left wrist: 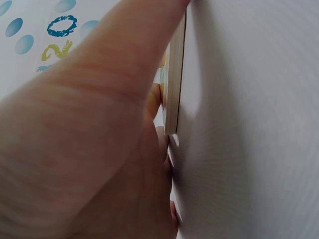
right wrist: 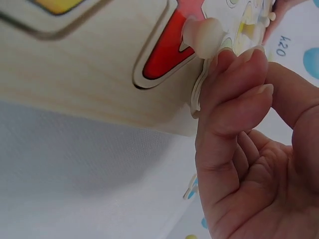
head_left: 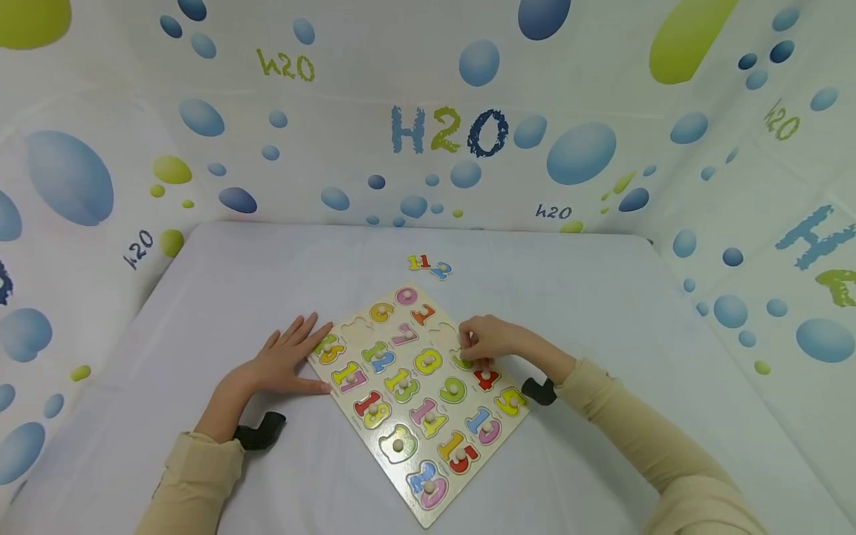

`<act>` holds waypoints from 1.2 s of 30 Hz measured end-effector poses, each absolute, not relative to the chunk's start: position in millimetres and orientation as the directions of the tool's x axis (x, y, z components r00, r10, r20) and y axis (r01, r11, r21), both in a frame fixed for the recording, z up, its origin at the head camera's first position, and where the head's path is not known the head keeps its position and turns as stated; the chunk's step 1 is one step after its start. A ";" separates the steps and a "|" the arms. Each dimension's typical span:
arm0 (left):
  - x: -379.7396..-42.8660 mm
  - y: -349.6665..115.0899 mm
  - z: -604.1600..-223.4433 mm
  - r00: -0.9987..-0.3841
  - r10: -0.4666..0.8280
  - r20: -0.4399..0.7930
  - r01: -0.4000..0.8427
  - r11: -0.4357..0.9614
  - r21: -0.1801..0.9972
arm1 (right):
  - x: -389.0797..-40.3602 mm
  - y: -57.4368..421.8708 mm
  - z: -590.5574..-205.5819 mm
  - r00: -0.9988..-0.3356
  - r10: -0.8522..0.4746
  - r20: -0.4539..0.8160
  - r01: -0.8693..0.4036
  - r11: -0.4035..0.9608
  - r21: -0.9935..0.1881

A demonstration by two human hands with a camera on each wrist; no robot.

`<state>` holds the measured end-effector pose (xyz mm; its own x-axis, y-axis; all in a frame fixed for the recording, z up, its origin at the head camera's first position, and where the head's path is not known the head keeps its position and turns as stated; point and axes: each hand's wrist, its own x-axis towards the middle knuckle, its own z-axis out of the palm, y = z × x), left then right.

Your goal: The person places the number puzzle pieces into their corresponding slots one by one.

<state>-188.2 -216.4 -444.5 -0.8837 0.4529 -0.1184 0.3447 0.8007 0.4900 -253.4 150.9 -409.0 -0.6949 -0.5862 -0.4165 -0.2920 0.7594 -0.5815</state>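
Note:
A wooden peg puzzle board (head_left: 424,518) lies cornerwise on the table, filled with colourful knobbed number pieces. My right hand (head_left: 490,339) is over its right side, fingertips pinching a green number piece (head_left: 461,360) that they mostly cover. The right wrist view shows a piece edge (right wrist: 196,94) standing proud of the board beside the red 4 (right wrist: 167,52). At the board's left corner my left hand (head_left: 284,364) rests with fingers spread, index finger and thumb touching the edge. Bare recesses show at the upper left (head_left: 357,327) and upper right (head_left: 442,335).
Behind the board's far corner lie a loose yellow-and-red 11 piece (head_left: 419,262) and a blue 2 piece (head_left: 441,270). A white cloth (head_left: 267,260) covers the table, with a printed curtain (head_left: 334,156) around it. Black mounts (head_left: 261,432) sit at both wrists.

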 end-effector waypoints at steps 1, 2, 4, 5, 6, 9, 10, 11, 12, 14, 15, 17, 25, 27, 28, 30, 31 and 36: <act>-188.2 -216.5 -444.5 -0.884 0.451 -0.121 0.343 0.802 0.489 | -254.0 149.9 -408.7 -0.698 -0.578 -0.422 -0.284 0.765 -0.578; -188.4 -216.6 -444.7 -0.884 0.451 -0.122 0.342 0.803 0.488 | -254.4 148.7 -407.9 -0.702 -0.571 -0.426 -0.280 0.771 -0.572; -188.5 -216.6 -445.0 -0.885 0.449 -0.124 0.339 0.803 0.489 | -254.9 146.3 -406.0 -0.708 -0.558 -0.434 -0.273 0.782 -0.560; -188.7 -216.7 -445.2 -0.885 0.449 -0.126 0.338 0.804 0.489 | -255.0 145.5 -405.3 -0.711 -0.553 -0.435 -0.273 0.786 -0.554; -188.8 -216.7 -445.4 -0.884 0.450 -0.125 0.340 0.803 0.489 | -255.0 144.6 -404.6 -0.713 -0.549 -0.437 -0.273 0.790 -0.549; -189.7 -216.0 -446.3 -0.884 0.450 -0.125 0.341 0.804 0.487 | -255.1 144.0 -403.5 -0.714 -0.545 -0.439 -0.272 0.794 -0.543; -189.9 -215.9 -446.4 -0.884 0.450 -0.124 0.342 0.805 0.485 | -255.1 144.2 -403.6 -0.714 -0.546 -0.438 -0.270 0.793 -0.546; -190.1 -215.7 -446.3 -0.885 0.449 -0.124 0.341 0.806 0.484 | -255.3 144.5 -404.0 -0.715 -0.546 -0.437 -0.269 0.791 -0.550; -190.2 -215.6 -446.1 -0.885 0.449 -0.123 0.341 0.806 0.484 | -255.4 144.7 -404.4 -0.715 -0.547 -0.435 -0.266 0.789 -0.554; -190.3 -215.6 -445.8 -0.886 0.447 -0.125 0.339 0.806 0.485 | -255.8 145.6 -406.2 -0.718 -0.546 -0.431 -0.259 0.785 -0.563; -190.3 -215.5 -445.8 -0.885 0.447 -0.128 0.338 0.807 0.484 | -255.7 146.0 -407.1 -0.721 -0.542 -0.431 -0.251 0.784 -0.567; -190.1 -215.4 -445.4 -0.884 0.449 -0.129 0.338 0.806 0.486 | -255.3 147.0 -409.7 -0.729 -0.536 -0.426 -0.239 0.782 -0.575; -188.1 -217.5 -445.4 -0.884 0.447 -0.134 0.332 0.805 0.492 | -248.6 148.3 -415.4 -0.753 -0.533 -0.386 -0.246 0.772 -0.587; -187.4 -217.7 -445.2 -0.883 0.449 -0.135 0.331 0.801 0.499 | -246.6 147.2 -413.6 -0.749 -0.539 -0.385 -0.258 0.773 -0.580; -187.0 -217.5 -445.1 -0.883 0.449 -0.135 0.330 0.800 0.501 | -245.6 146.7 -412.6 -0.748 -0.540 -0.386 -0.264 0.775 -0.574; -186.7 -216.7 -445.4 -0.883 0.451 -0.130 0.335 0.799 0.499 | -245.0 145.9 -410.7 -0.743 -0.539 -0.397 -0.268 0.783 -0.561; -186.6 -216.2 -445.0 -0.883 0.451 -0.128 0.336 0.799 0.499 | -245.6 146.0 -409.7 -0.738 -0.541 -0.404 -0.272 0.785 -0.556; -187.0 -215.1 -442.7 -0.884 0.453 -0.119 0.343 0.800 0.493 | -258.7 148.0 -402.0 -0.683 -0.569 -0.457 -0.303 0.791 -0.532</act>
